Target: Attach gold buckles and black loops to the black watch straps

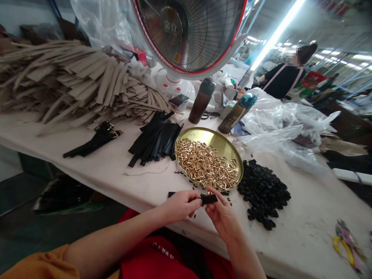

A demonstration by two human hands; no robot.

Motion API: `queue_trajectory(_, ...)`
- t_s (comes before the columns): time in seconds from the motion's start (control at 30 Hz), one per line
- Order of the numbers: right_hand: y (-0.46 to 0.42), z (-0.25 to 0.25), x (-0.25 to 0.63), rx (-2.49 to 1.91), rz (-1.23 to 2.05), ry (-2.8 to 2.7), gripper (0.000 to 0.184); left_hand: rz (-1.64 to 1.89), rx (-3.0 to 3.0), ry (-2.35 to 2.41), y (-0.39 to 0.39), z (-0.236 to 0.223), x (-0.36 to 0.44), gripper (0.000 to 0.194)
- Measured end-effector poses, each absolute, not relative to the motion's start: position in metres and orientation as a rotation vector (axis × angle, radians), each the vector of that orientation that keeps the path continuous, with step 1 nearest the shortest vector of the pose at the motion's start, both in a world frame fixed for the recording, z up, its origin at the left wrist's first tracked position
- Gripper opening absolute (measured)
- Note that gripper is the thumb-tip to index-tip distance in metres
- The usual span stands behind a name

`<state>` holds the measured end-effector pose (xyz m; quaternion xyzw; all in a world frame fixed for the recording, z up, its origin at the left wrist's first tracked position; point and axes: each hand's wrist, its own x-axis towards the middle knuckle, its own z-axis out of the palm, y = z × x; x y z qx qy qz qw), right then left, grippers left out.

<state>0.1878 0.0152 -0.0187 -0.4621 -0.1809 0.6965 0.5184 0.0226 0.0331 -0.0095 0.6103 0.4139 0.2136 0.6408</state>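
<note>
Just in front of the gold tray, a short black strap [210, 199] stretches between my two hands. My left hand [183, 204] is closed on it, thumb on top, with one strap end poking out to the left. The fingers of my right hand [222, 216] pinch the strap near its other end. A small gold-coloured metal piece [209, 193] shows at the right fingertips; its exact shape is partly hidden. The round tray [201, 134] holds a heap of small gold metal buckles [203, 162].
Black straps [157, 142] lie left of the tray, buckled straps [96, 142] farther left. Small black pieces [263, 193] are heaped right; pliers [347, 245] lie far right. Behind stand two bottles [202, 100], a fan [190, 29] and brown strips [75, 74]. A person [286, 74] is in the background.
</note>
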Motion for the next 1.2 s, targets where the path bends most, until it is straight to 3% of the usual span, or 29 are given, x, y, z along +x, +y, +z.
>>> queue_trajectory(0.23,0.006,-0.017,0.191,-1.086,1.654,-0.341,0.035,0.521,1.436,1.023,0.026,-0.006,0.017,0.023)
queue_trajectory(0.37,-0.005,-0.021,0.189,-1.239,1.583,-0.569,0.031,0.454,1.555,0.975,0.023,-0.008,0.019,0.026)
queue_trajectory(0.5,-0.017,-0.026,0.19,-1.394,1.456,-0.88,0.039,0.422,1.723,0.946,0.022,-0.002,0.016,0.026)
queue_trajectory(0.83,-0.036,-0.022,0.174,-1.2,1.408,-0.767,0.036,0.42,1.8,0.859,0.015,0.008,0.005,0.028)
queue_trajectory(0.93,-0.04,-0.028,0.169,-1.254,1.433,-0.831,0.033,0.485,1.671,0.788,0.011,0.008,0.012,0.027)
queue_trajectory(1.07,-0.044,-0.032,0.165,-1.35,1.361,-0.95,0.036,0.408,1.268,0.761,0.005,0.006,0.023,0.046)
queue_trajectory(1.2,-0.047,-0.03,0.167,-1.43,1.285,-1.098,0.031,0.376,1.13,0.754,0.004,0.001,0.026,0.034)
